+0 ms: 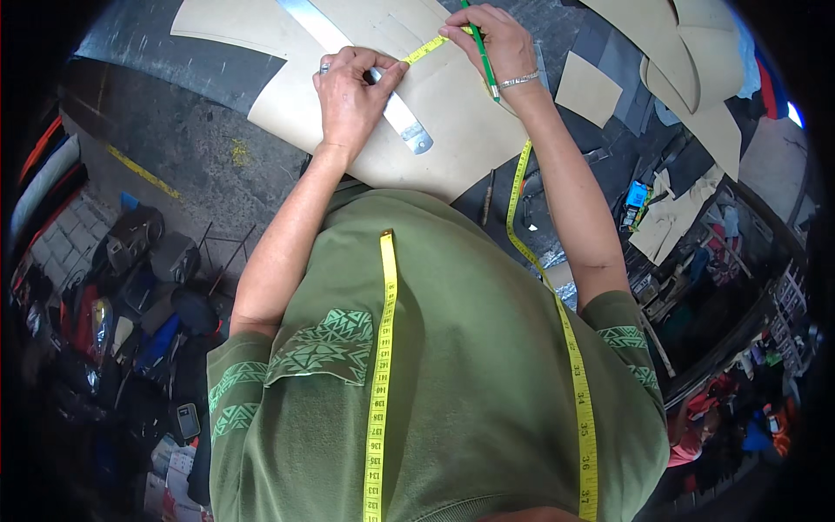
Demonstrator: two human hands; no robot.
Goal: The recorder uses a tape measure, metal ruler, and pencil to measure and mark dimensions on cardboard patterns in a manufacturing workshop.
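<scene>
My left hand (352, 100) is closed, its thumb and fingers pinching the end of a yellow tape measure (426, 50) against a large tan pattern sheet (348, 161). Beneath that hand a steel ruler (404, 122) lies slantwise on the sheet. A short span of tape stretches to my right hand (500, 48), whose fingertips press on it. This hand also grips a slim green pen (481, 56), its upper end near the fingertips. From the right wrist the tape drops over the sheet's edge and hangs down both sides of my green shirt (470, 374).
The sheet lies on a dark worktable (522, 187). To the right are a small tan piece (589, 90), larger curved tan pieces (696, 65), paper scraps (670, 222) and a blue packet (636, 202). Bags and bundles (148, 304) crowd the floor at left.
</scene>
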